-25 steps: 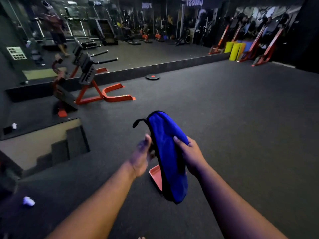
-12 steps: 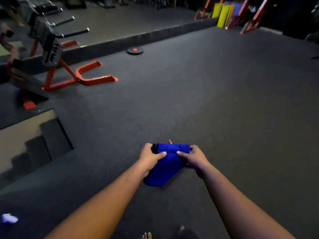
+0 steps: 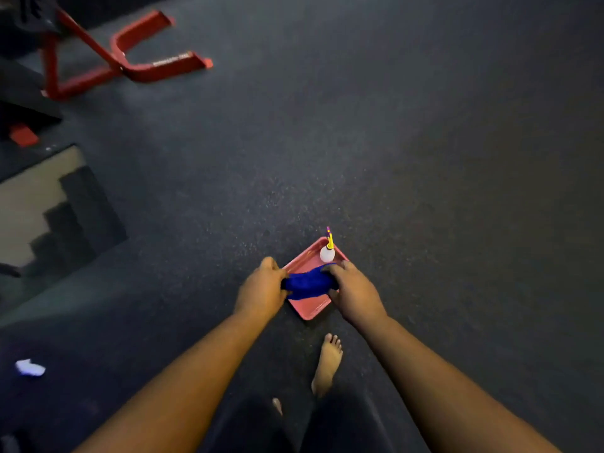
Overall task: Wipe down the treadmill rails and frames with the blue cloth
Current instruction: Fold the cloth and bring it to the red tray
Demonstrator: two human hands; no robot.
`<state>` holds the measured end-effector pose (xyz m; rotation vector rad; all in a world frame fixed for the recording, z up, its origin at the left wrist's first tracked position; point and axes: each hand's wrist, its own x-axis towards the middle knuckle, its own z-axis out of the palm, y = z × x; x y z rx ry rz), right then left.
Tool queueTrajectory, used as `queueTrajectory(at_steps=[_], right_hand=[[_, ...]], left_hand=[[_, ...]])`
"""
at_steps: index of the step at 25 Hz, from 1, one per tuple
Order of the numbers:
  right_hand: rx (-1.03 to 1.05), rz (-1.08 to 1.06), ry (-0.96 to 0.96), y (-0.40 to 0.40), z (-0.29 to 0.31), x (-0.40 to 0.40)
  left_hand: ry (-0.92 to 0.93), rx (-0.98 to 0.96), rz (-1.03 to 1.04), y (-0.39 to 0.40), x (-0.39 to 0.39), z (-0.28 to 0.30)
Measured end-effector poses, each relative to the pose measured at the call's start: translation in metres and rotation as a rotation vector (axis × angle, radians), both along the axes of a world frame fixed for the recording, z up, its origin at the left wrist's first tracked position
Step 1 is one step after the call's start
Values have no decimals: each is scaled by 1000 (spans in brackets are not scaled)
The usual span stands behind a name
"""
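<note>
The blue cloth is bunched between both hands, low over a pink tray on the dark gym floor. My left hand grips its left end and my right hand grips its right end. A small white spray bottle with a yellow nozzle stands at the tray's far corner, just beyond the cloth. No treadmill is in view.
A red steel machine base stands at the upper left. A stairwell opening drops away at the left. A white scrap lies on the floor at lower left. My bare foot is below the tray.
The view has tipped down toward the floor. Both hands have lowered the cloth from chest height to just over the pink tray, and the cloth is now bunched smaller.
</note>
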<state>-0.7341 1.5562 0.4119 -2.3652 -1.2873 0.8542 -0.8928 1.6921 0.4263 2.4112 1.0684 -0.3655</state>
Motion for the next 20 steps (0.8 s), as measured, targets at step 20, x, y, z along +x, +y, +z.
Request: queueTrajectory(at_steps=[20], right_hand=[[-288,-131,129,79,-403,54]], left_hand=[[218,-444,90,73,53,-412]])
